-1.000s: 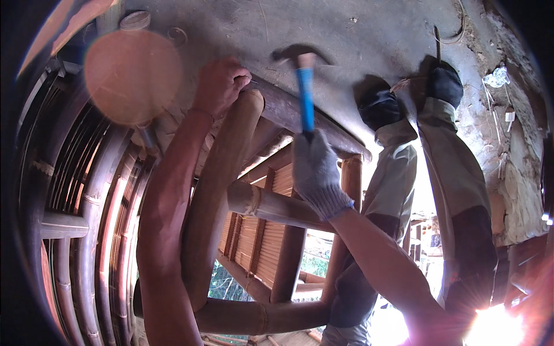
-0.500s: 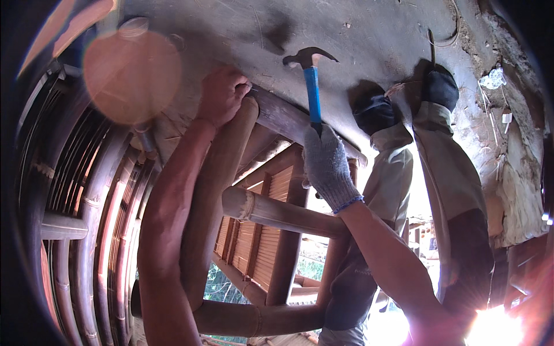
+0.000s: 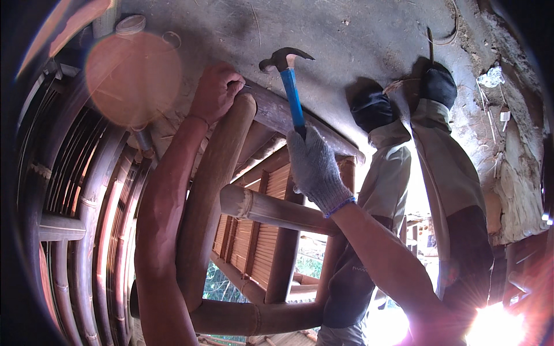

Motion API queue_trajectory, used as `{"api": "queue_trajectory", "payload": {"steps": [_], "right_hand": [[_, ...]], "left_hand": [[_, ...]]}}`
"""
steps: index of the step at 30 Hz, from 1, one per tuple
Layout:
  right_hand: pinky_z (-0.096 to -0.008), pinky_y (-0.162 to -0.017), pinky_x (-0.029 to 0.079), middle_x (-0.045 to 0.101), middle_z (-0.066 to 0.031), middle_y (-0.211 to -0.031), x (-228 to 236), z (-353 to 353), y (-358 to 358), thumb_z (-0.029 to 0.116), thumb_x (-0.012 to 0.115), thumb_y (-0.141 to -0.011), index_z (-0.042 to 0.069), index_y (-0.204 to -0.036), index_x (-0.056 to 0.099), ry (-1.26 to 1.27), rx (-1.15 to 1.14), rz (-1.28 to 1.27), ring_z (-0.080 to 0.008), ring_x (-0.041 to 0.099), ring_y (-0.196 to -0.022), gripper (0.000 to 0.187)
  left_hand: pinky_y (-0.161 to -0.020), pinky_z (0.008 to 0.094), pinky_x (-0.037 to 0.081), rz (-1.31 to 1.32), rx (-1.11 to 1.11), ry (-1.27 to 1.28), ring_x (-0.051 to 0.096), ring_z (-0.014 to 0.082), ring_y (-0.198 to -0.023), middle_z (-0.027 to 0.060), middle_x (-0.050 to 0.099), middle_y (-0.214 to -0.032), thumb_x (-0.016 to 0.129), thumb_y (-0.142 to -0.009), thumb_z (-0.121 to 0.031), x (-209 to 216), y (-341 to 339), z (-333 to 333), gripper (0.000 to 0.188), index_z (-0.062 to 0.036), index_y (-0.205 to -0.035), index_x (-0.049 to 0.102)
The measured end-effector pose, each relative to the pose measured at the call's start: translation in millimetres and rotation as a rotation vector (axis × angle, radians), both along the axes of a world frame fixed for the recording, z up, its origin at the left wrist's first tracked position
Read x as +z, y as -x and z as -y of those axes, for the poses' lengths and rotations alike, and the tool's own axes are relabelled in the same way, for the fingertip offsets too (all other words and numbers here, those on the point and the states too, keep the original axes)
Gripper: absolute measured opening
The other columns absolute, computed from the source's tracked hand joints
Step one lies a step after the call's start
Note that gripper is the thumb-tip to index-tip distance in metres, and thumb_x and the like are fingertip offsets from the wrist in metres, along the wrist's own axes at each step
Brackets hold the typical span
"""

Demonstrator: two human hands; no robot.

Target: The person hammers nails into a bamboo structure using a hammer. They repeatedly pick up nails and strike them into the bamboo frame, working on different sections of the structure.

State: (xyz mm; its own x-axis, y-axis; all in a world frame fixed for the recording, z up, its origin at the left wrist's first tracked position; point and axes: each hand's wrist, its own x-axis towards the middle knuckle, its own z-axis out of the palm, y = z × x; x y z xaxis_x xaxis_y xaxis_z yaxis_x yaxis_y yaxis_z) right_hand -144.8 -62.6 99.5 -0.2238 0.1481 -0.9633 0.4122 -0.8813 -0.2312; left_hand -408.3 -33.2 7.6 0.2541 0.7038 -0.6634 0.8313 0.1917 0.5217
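A claw hammer (image 3: 294, 98) with a blue handle and dark head is gripped in my right hand (image 3: 316, 167), which wears a grey knitted glove. The hammer stands tilted, its striking face toward my left hand and its claw pointing right. My bare left hand (image 3: 216, 91) is closed in a pinch on a thin nail (image 3: 247, 86), mostly hidden by the fingers. This hand is at the corner of a bamboo frame, where an upright bamboo pole (image 3: 216, 190) meets a dark crosspiece (image 3: 280, 109). The hammer head is apart from the nail.
Other bamboo rails (image 3: 277, 209) span the frame, with a slatted panel (image 3: 271, 199) behind. More bamboo furniture (image 3: 86, 230) stands at left. At right are legs in grey and dark trousers (image 3: 447, 173) with dark shoes, on a concrete floor (image 3: 323, 29) beside a rough, crumbling edge.
The hammer and my right hand have moved left, toward my left hand, with the hammer tilting further left. My left hand keeps its pinch and has shifted only slightly in view.
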Motion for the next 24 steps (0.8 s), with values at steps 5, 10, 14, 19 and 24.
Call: {"api": "queue_trajectory", "payload": {"steps": [5, 10, 14, 19, 24], "right_hand": [[-0.0488, -0.062, 0.049, 0.062, -0.0228, -0.072, -8, -6, 2, 0.030, 0.049, -0.103, -0.001, -0.100, 0.053, 0.028, 0.186, -0.013, -0.0389, 0.066, -0.069, 0.032], [-0.0483, -0.062, 0.051, 0.063, -0.0251, -0.073, 5, 6, 13, 0.031, 0.049, -0.102, -0.004, -0.100, 0.055, -0.079, -0.243, 0.158, -0.0399, 0.066, -0.069, 0.035], [-0.0476, -0.063, 0.050, 0.062, -0.0242, -0.076, -14, -15, -1, 0.031, 0.050, -0.103, -0.002, -0.101, 0.053, 0.029, 0.386, -0.064, -0.0346, 0.066, -0.072, 0.033], [-0.0410, -0.059, 0.051, 0.054, -0.0103, -0.069, -10, -9, -20, 0.032, 0.050, -0.104, 0.001, -0.097, 0.053, 0.021, -0.261, 0.173, -0.0247, 0.060, -0.062, 0.032], [-0.0333, -0.044, 0.046, 0.050, -0.0061, -0.063, -8, -37, -39, 0.034, 0.049, -0.105, 0.004, -0.094, 0.052, 0.050, -0.246, 0.189, -0.0175, 0.054, -0.050, 0.032]], "left_hand": [[-0.090, 0.0424, 0.048, -0.001, -0.030, -0.024, 0.061, 0.0333, -0.098, 0.0144, 0.064, -0.100, 0.068, -0.089, -0.016, 1, 1, -1, 0.013, -0.0036, -0.092, 0.070], [-0.086, 0.0436, 0.048, -0.009, 0.002, -0.099, 0.061, 0.0333, -0.093, 0.0129, 0.064, -0.093, 0.069, -0.084, -0.011, 4, -6, -1, 0.007, -0.0048, -0.086, 0.071], [-0.084, 0.0446, 0.048, -0.093, -0.160, -0.101, 0.061, 0.0335, -0.088, 0.0131, 0.065, -0.089, 0.065, -0.084, -0.009, 9, -12, -10, 0.007, -0.0068, -0.084, 0.072], [-0.082, 0.0453, 0.049, -0.600, -0.623, -0.115, 0.063, 0.0343, -0.088, 0.0162, 0.066, -0.087, 0.059, -0.086, -0.013, 41, -92, -8, 0.013, -0.0093, -0.086, 0.071], [-0.079, 0.0498, 0.050, -0.135, -0.010, 0.090, 0.068, 0.0376, -0.085, 0.0171, 0.069, -0.090, 0.058, -0.092, -0.016, 11, -54, -5, 0.013, -0.0073, -0.098, 0.065]]}}
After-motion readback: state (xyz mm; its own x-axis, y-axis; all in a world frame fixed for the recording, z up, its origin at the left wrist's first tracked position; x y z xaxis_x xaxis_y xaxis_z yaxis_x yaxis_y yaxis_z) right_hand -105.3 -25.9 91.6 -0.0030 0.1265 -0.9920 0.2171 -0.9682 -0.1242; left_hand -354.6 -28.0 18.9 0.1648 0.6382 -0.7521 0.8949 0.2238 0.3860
